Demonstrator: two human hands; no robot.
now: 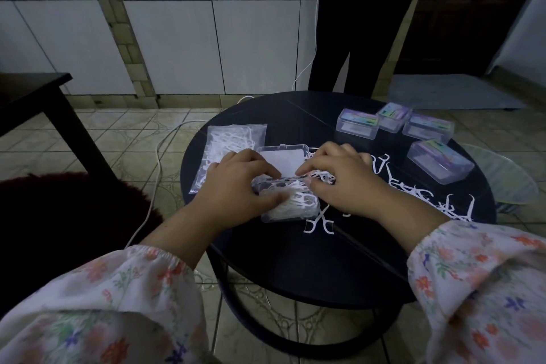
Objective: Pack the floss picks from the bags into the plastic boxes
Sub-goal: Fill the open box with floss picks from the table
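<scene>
Both hands work over an open clear plastic box (291,204) near the middle of the round dark surface (295,260); the left hand (236,186) lies across the box's left end, fingers curled over the rim and thumb pressed against the near side, so its grip is closed round the box; the right hand (342,177) sits just right of it, fingertips bent down onto a clump of floss picks (295,201) heaped in the tray, though whether that grip pinches any picks or only presses on them cannot be told; the box's lid (283,161) stands open just beyond both sets of fingers, with a white card showing through it; a clear bag of picks (227,142) lies flat past the left hand, partly under its knuckles; loose picks (413,192) are strewn on the surface to the right of the right hand and under its wrist, and two crossed picks (320,221) lie just nearer the person than the box; four closed labelled boxes (357,123) sit well beyond and to the right of the right hand, three in a row and one nearer; floral sleeves (118,298) cover both forearms; a white cable (156,156) trails over the tiled floor, left of the left hand; a person's dark trouser legs (354,38) stand behind the surface.
</scene>
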